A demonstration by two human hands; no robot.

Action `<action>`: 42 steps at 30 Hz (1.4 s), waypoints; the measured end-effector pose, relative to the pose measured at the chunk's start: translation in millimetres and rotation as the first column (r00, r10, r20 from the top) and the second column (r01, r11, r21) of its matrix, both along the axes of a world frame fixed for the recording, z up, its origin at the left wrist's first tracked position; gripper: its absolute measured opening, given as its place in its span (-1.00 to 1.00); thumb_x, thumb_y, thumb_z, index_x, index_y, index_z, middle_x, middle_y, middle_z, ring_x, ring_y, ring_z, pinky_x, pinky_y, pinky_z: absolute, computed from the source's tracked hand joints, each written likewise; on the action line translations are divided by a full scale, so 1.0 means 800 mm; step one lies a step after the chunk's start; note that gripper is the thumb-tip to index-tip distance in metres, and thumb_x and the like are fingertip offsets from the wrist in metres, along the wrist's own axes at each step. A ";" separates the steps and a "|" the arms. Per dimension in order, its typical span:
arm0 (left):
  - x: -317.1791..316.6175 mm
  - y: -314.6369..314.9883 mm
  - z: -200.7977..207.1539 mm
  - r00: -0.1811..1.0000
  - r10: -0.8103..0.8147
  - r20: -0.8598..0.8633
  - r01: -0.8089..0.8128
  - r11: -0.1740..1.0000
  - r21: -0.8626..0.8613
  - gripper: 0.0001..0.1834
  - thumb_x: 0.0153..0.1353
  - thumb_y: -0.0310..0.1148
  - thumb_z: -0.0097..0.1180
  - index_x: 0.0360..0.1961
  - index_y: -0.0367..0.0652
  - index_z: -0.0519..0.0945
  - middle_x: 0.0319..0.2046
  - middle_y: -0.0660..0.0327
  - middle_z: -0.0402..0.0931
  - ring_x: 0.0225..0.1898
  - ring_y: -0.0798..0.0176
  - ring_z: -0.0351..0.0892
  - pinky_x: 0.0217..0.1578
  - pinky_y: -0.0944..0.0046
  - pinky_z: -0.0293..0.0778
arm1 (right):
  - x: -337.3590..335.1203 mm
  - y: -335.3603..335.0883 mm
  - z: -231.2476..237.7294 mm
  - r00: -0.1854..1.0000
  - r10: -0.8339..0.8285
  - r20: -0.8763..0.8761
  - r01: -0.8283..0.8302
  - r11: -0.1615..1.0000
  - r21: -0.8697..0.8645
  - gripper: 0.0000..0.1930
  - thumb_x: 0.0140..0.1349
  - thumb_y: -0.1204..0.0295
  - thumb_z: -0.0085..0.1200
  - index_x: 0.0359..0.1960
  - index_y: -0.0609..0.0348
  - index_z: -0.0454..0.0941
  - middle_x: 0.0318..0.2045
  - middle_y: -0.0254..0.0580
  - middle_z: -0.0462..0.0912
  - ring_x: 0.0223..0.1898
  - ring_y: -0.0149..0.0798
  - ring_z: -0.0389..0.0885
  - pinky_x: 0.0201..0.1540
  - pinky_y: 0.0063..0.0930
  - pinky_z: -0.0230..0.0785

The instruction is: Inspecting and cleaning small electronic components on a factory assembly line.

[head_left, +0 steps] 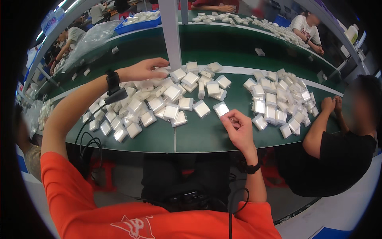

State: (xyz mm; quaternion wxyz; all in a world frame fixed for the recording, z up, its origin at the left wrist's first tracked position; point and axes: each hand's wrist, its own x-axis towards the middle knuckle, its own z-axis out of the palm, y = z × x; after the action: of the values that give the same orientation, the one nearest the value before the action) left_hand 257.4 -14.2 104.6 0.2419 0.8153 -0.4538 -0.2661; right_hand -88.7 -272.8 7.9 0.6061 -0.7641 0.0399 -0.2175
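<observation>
Head view of a person seated at a long green table [159, 139] that carries loose heaps of small white square plastic blocks, apparently charger-type housings. The left hand [145, 68] is stretched far forward, palm down with fingers spread and loosely curved, resting on the far edge of the near pile of white blocks [151, 105]; it closes on nothing that can be made out, and seems placed there to rake or steady pieces within reach. The right hand [238, 129] sits close to the body over bare table, its fingers curled inward and pinched on a small pale piece [232, 119], too small to identify, held just beside a single white block [221, 108] lying apart from the heap; this near position keeps the piece under the eyes for close handling. Both wrists wear dark bands, and a black cable runs down from the left one. To the right, a second pile [280, 105] lies before a co-worker in a black shirt [338, 159], whose own hands [332, 104] meet at its edge. A grey post [172, 34] rises behind the piles; further blocks and workers line the far side.
</observation>
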 end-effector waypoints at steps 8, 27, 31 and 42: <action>-0.037 0.029 0.014 0.977 -0.070 0.201 0.078 0.996 -0.035 -0.21 0.56 0.04 0.20 0.64 -0.07 0.29 0.56 0.02 0.35 0.59 0.03 0.31 0.60 -0.08 0.19 | -0.110 0.075 0.139 0.821 0.415 0.392 -0.534 0.800 0.272 -0.86 0.39 0.62 0.29 -0.05 0.28 0.69 -0.42 -0.46 0.61 -0.52 -0.73 0.29 -0.45 -0.69 0.03; 0.062 0.171 0.064 0.844 0.198 0.498 -0.152 0.980 -0.132 -0.69 0.48 -0.27 0.24 0.01 -0.35 0.69 -0.01 0.10 0.76 0.10 0.18 0.72 0.26 0.11 0.54 | -0.079 0.182 0.236 0.299 0.782 0.547 -0.941 0.148 0.304 -0.78 0.26 0.55 0.45 -0.22 0.19 0.59 -0.39 -0.49 0.59 -0.51 -0.65 0.25 -0.45 -0.62 0.08; 0.039 0.178 0.071 0.828 0.196 0.525 -0.131 0.978 -0.160 -0.71 0.48 -0.29 0.25 -0.03 -0.36 0.70 -0.09 0.10 0.77 0.02 0.19 0.72 0.22 0.12 0.56 | -0.077 0.191 0.243 0.287 0.793 0.537 -0.945 0.140 0.297 -0.77 0.25 0.54 0.48 -0.24 0.18 0.59 -0.41 -0.50 0.60 -0.51 -0.66 0.27 -0.46 -0.62 0.10; -0.126 0.104 0.088 0.835 -0.068 0.546 0.233 0.942 -0.240 -0.81 0.45 -0.40 0.32 -0.07 -0.33 0.70 -0.14 0.05 0.76 -0.07 0.03 0.76 0.04 0.10 0.63 | -0.057 0.121 0.169 0.868 0.405 0.288 -0.371 0.914 -0.165 -0.74 0.27 0.47 0.51 -0.38 0.15 0.57 -0.53 -0.50 0.57 -0.53 -0.66 0.36 -0.50 -0.60 0.16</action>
State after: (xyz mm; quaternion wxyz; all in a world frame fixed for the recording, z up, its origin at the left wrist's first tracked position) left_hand 156.5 68.6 174.9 0.2050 0.7724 -0.6007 0.0219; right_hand -134.0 -175.7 142.9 0.5951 -0.7421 -0.2235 -0.2125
